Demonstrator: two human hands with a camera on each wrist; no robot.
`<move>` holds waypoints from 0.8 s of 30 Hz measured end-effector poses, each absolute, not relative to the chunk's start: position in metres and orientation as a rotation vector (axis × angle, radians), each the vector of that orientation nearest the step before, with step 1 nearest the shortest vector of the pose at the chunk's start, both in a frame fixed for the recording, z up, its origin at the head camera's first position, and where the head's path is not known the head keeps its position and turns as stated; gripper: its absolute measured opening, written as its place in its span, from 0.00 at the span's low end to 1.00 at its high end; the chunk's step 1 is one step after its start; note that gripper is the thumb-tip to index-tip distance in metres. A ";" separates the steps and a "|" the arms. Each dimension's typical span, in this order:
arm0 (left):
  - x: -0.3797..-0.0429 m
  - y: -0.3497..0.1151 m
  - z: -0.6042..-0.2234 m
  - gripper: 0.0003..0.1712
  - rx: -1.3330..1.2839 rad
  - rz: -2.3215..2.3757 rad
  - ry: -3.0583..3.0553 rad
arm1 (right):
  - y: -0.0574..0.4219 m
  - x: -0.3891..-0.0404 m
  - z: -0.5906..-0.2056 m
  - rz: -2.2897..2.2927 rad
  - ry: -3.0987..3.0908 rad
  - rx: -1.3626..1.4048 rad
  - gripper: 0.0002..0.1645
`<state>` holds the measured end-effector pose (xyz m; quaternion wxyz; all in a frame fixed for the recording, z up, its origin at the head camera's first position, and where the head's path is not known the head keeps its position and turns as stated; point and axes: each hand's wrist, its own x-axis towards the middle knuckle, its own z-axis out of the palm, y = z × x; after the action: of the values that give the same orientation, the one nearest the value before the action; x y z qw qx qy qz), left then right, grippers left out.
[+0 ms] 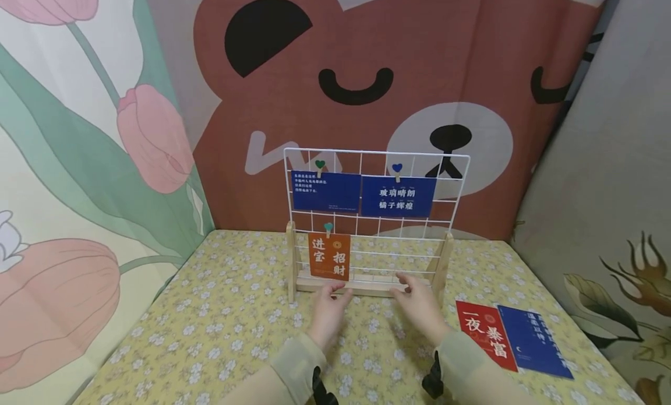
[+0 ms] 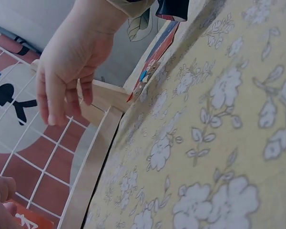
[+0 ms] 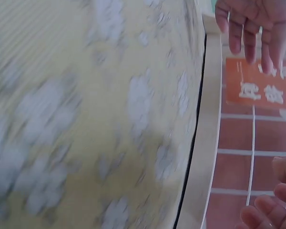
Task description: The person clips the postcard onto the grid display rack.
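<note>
A white wire grid rack [image 1: 377, 154] with wooden feet stands on the table. Clipped along its top are two blue cards with white writing, the left card [image 1: 326, 201] under a green heart clip [image 1: 320, 165] and the right card [image 1: 398, 210] under a blue heart clip [image 1: 397, 168]. Lower left hangs an orange card [image 1: 314, 268] held by a teal clip [image 1: 328, 227]. Just below that card is my left hand [image 1: 329, 316], empty, fingers loosely bent. My right hand [image 1: 421, 309], also empty, is by the rack's wooden base bar [image 1: 367, 288] toward its right side.
On the table's right lie a red card [image 1: 482, 332] and a blue card [image 1: 534, 344], side by side. Small clips [image 2: 145, 76] show near them in the left wrist view. A floral cloth [image 1: 209, 323] covers the table; printed curtains [image 1: 293, 102] hang behind and beside it.
</note>
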<state>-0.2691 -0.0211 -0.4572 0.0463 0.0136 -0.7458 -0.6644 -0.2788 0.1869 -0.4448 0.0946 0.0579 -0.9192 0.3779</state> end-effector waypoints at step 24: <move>-0.256 0.016 -0.473 0.22 0.027 -2.165 -2.352 | 0.286 -0.255 -0.457 1.023 -2.818 -0.241 0.27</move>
<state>-0.2565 0.0159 -0.4730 -0.0274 0.0086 -0.7354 -0.6770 -0.2551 0.2864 -0.4573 0.0669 -0.0798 -0.9348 0.3394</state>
